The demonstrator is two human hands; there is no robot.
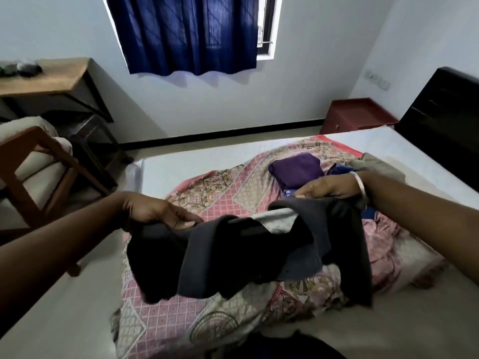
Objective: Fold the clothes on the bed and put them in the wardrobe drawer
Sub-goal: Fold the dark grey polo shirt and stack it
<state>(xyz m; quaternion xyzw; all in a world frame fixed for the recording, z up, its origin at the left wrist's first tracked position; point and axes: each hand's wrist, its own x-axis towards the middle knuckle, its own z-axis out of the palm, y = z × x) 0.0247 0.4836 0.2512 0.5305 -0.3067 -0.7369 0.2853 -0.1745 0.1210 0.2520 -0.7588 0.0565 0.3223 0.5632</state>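
A dark grey and black garment point(233, 255) with a light grey inner patch hangs stretched between my two hands above the bed point(181, 164). My left hand point(158, 212) pinches its left edge. My right hand point(329, 187), with a bangle at the wrist, grips its right edge. A folded purple garment point(295, 168) lies farther back on the patterned pink bedspread point(220, 185), with blue cloth point(337, 169) and a grey-beige cloth point(375, 164) beside it, partly hidden by my right hand.
A wooden chair with cushions point(33, 164) and a wooden desk point(51, 81) stand to the left of the bed. A red bedside cabinet point(355, 115) and the dark headboard point(440, 117) are at the right. A blue curtain point(186, 35) covers the window ahead.
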